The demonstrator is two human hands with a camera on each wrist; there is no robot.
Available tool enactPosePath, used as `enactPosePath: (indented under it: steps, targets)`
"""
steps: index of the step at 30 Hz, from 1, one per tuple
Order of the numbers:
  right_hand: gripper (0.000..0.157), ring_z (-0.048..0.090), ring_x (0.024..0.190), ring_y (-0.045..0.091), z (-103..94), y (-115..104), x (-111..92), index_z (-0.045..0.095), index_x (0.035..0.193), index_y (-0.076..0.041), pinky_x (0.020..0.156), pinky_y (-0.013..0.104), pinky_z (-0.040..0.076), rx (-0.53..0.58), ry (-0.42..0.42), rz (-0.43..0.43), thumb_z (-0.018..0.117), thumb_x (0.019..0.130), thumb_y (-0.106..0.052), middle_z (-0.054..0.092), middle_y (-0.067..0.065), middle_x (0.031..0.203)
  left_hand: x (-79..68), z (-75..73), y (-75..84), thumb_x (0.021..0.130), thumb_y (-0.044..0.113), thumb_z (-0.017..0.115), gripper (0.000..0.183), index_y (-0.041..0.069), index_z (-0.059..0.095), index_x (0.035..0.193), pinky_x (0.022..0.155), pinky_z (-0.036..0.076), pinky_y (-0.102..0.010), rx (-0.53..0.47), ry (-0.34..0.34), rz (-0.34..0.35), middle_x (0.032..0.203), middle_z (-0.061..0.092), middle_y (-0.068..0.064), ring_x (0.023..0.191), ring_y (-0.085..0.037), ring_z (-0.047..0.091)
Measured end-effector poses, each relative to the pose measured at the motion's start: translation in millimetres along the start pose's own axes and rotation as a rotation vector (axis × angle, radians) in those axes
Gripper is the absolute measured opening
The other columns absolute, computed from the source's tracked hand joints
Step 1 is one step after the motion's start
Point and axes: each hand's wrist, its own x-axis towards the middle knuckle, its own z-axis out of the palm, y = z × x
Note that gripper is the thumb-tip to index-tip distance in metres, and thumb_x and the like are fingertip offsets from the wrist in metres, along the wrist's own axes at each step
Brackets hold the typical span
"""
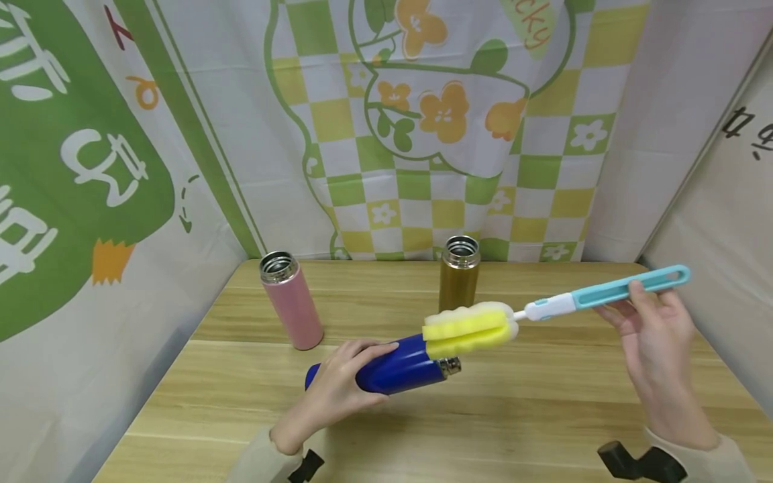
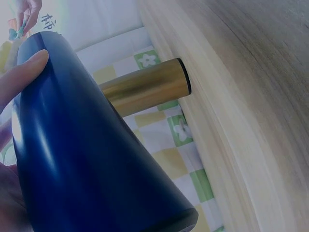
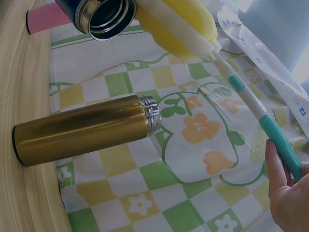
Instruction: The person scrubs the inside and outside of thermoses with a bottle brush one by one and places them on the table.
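Observation:
My left hand [image 1: 341,379] grips a blue thermos bottle [image 1: 401,365] round its body. The bottle is tilted, its open steel mouth [image 3: 107,19] towards the right. By the handle, my right hand [image 1: 655,335] holds a bottle brush [image 1: 604,295] with a turquoise grip and a white neck. Its yellow and white sponge head [image 1: 468,329] is beside the bottle's mouth in the head view, overlapping it from above. The right wrist view shows the sponge outside the opening; whether it touches the rim I cannot tell.
An uncapped pink bottle [image 1: 292,302] stands at the left on the wooden table [image 1: 241,416]. Behind the sponge stands an uncapped gold bottle [image 1: 459,275], partly hidden in the head view. A printed cloth [image 1: 410,201] hangs along the table's back edge.

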Motion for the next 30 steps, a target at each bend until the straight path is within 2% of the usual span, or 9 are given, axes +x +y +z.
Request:
enactPosePath:
  steps: [6, 12, 15, 21, 28, 30]
  targets:
    - [0.006, 0.063, 0.072, 0.026, -4.0, -1.1, 0.3, 0.049, 0.088, 0.006, 0.067, 0.038, 0.051, -0.019, -0.033, 0.014, 0.043, 0.088, 0.007, 0.059, 0.015, 0.079, -1.6, -0.2, -1.4, 0.054, 0.029, 0.083, 0.072, 0.022, 0.054, 0.12, 0.076, 0.046, -0.04, 0.006, 0.01, -0.034, 0.108, 0.056, -0.003, 0.097, -0.019, 0.052]
    - [0.007, 0.064, 0.072, 0.025, -8.8, -2.6, -1.2, 0.049, 0.085, 0.004, 0.066, 0.038, 0.051, -0.076, -0.047, 0.04, 0.044, 0.087, 0.007, 0.058, 0.013, 0.077, -2.7, -1.3, -4.8, 0.054, 0.027, 0.084, 0.074, 0.019, 0.053, 0.121, 0.079, 0.046, -0.04, -0.06, 0.041, -0.072, 0.11, 0.057, -0.002, 0.1, -0.019, 0.052]
    - [0.006, 0.064, 0.073, 0.024, -10.8, -2.9, -2.2, 0.049, 0.086, 0.003, 0.066, 0.037, 0.051, -0.121, -0.048, 0.04, 0.044, 0.087, 0.006, 0.059, 0.013, 0.077, -3.1, -1.6, -6.6, 0.054, 0.026, 0.084, 0.074, 0.018, 0.053, 0.121, 0.08, 0.046, -0.04, -0.078, 0.056, -0.062, 0.11, 0.057, -0.002, 0.101, -0.019, 0.052]
    - [0.007, 0.064, 0.075, 0.025, -13.6, -2.4, -1.8, 0.049, 0.088, 0.004, 0.067, 0.037, 0.051, -0.131, -0.076, 0.025, 0.043, 0.088, 0.008, 0.061, 0.014, 0.08, -4.2, -1.1, -9.6, 0.052, 0.027, 0.084, 0.075, 0.016, 0.053, 0.12, 0.078, 0.046, -0.038, -0.085, 0.095, -0.037, 0.109, 0.058, -0.002, 0.099, -0.018, 0.053]
    - [0.01, 0.065, 0.073, 0.024, -15.4, -0.8, -1.9, 0.05, 0.093, 0.007, 0.067, 0.037, 0.049, -0.171, -0.086, -0.026, 0.042, 0.087, 0.01, 0.063, 0.016, 0.082, -3.5, -2.5, -9.1, 0.052, 0.02, 0.085, 0.077, 0.013, 0.052, 0.122, 0.079, 0.046, -0.037, -0.219, 0.096, -0.038, 0.111, 0.059, -0.004, 0.1, -0.02, 0.055]
    - [0.01, 0.065, 0.073, 0.024, -15.9, -0.6, -1.3, 0.05, 0.093, 0.007, 0.067, 0.037, 0.048, -0.168, -0.069, -0.031, 0.044, 0.086, 0.011, 0.063, 0.016, 0.082, -0.5, -9.0, 0.8, 0.054, 0.015, 0.084, 0.075, 0.008, 0.051, 0.121, 0.079, 0.046, -0.036, -0.279, 0.072, -0.061, 0.111, 0.059, -0.008, 0.099, -0.022, 0.055]
